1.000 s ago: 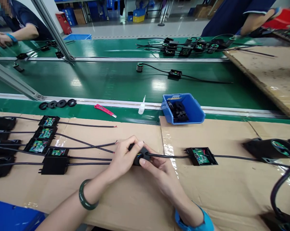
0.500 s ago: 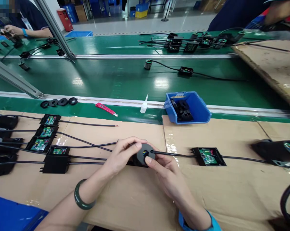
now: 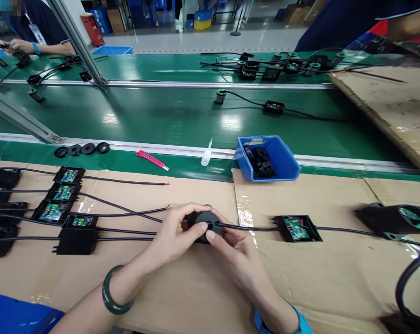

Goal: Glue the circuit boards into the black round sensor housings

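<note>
Between my hands is a round black part [image 3: 208, 218] with a central hole, just above the cardboard [image 3: 196, 287]. My left hand [image 3: 178, 232] grips its left side, thumb near the hole. My right hand [image 3: 235, 250] holds its lower right side, thumb at the front edge. A black cable [image 3: 251, 228] runs right from the part to an open black box with a green circuit board [image 3: 298, 228]. Beyond that box lies a dark housing [image 3: 380, 220]. Fingers hide the back of the round part.
At left are several boxes with circuit boards [image 3: 53, 211] and cables. A blue bin [image 3: 282, 160] of black parts, a white bottle [image 3: 206, 157], a pink cutter [image 3: 150, 159] and black rings [image 3: 87, 148] stand beyond the cardboard. Other people sit across the green conveyor [image 3: 161, 116].
My thumbs now lie closer together over the round part, whose hole looks more covered. On the conveyor, the small cylinder and its cabled box have shifted slightly right.
</note>
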Demonstrator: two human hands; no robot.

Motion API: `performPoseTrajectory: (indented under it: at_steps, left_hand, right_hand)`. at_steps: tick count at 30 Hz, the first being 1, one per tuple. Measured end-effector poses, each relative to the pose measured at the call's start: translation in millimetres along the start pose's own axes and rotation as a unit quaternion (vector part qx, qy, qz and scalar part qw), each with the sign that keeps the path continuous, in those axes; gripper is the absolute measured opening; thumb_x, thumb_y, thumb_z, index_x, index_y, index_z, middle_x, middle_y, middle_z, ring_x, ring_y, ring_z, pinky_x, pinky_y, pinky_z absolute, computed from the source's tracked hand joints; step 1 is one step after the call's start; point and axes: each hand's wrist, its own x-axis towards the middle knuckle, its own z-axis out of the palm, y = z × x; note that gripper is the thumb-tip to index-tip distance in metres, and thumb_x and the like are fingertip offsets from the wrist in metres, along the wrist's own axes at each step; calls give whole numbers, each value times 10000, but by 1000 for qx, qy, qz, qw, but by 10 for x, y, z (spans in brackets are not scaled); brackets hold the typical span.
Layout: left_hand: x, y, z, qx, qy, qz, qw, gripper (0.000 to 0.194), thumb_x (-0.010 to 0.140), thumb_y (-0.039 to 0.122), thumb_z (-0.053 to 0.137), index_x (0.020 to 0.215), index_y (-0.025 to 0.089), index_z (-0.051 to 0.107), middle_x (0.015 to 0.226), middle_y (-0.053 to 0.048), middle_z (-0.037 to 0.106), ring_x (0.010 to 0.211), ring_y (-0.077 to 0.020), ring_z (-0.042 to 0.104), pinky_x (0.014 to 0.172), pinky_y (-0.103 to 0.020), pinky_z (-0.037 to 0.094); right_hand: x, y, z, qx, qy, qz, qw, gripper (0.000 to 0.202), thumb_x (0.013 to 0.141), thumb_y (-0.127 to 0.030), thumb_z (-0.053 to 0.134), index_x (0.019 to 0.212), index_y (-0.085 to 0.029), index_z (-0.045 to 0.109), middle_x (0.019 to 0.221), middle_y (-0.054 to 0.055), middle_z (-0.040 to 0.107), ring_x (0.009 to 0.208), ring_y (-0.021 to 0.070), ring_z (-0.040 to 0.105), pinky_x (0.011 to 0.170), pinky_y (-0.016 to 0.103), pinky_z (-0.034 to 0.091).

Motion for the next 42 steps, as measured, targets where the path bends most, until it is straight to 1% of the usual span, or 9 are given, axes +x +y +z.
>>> performPoseTrajectory:
  at_steps: [5,14,19,22,24,28,32,38,42]
  left_hand:
    - [12,-28,26,58,40,4,998,112,859,272,613,926,190,653,990,-51,716,973,-232,647,845,-331,474]
    - [0,-121,131,86,80,26,993,179,891,353,586,811,194,564,871,-49,642,883,-226,600,792,-337,452]
    - [1,-86,49,146,32,74,986,203,979,401,512,988,216,596,1010,-48,668,985,-220,611,884,-346,446]
    - [15,-8,-37,224,-24,111,968,505,786,524,765,1174,250,596,1253,-79,609,1237,-295,514,1014,-392,416]
    - [27,44,-73,281,-31,116,952,644,638,482,891,1180,264,621,1243,-78,605,1211,-312,531,1001,-401,439]
    - [69,106,-92,345,-20,123,930,422,715,306,836,1089,226,659,1092,-69,670,1025,-273,624,881,-365,498]
    - [246,114,-181,367,-10,139,920,405,663,213,789,1046,213,659,1036,-52,695,956,-252,650,839,-328,506]
    - [749,154,-539,405,22,137,904,370,662,248,754,1015,188,661,1045,-71,710,974,-265,661,875,-333,494]
    - [901,194,-704,403,4,143,904,359,748,309,649,1081,177,635,1037,-87,738,950,-282,697,864,-356,519]
  right_hand:
    - [-26,24,33,-10,2,-18,1000,491,757,-445,801,1216,-298,707,1285,49,692,1232,283,623,1113,518,441]
    - [-52,23,116,-10,10,-24,1000,546,748,-489,792,1242,-279,696,1211,76,727,1227,299,620,1136,548,398]
    - [-4,27,68,3,25,-4,1000,525,707,-492,820,1172,-263,737,1137,77,754,1198,301,633,1125,531,411]
    - [36,34,26,-6,45,-4,999,483,691,-523,818,1079,-238,775,1066,76,770,1164,309,639,1097,513,438]
    - [59,35,13,-29,40,-5,999,465,693,-548,807,1021,-219,789,1003,74,776,1113,313,657,1055,495,476]
    - [94,25,24,-59,7,-14,998,527,726,-649,730,975,-189,794,908,92,779,1042,334,688,947,502,546]
    - [116,-36,-46,-94,-6,-46,994,607,732,-677,701,1118,-210,754,1127,112,749,1169,333,642,1038,527,484]
    - [-8,-209,-453,-345,18,-135,929,555,887,-511,574,1297,-143,648,1240,191,693,1088,302,699,908,466,577]
    - [-39,-463,-782,-459,83,-177,867,389,936,-406,507,1139,-153,722,1084,141,749,916,235,742,775,352,615]
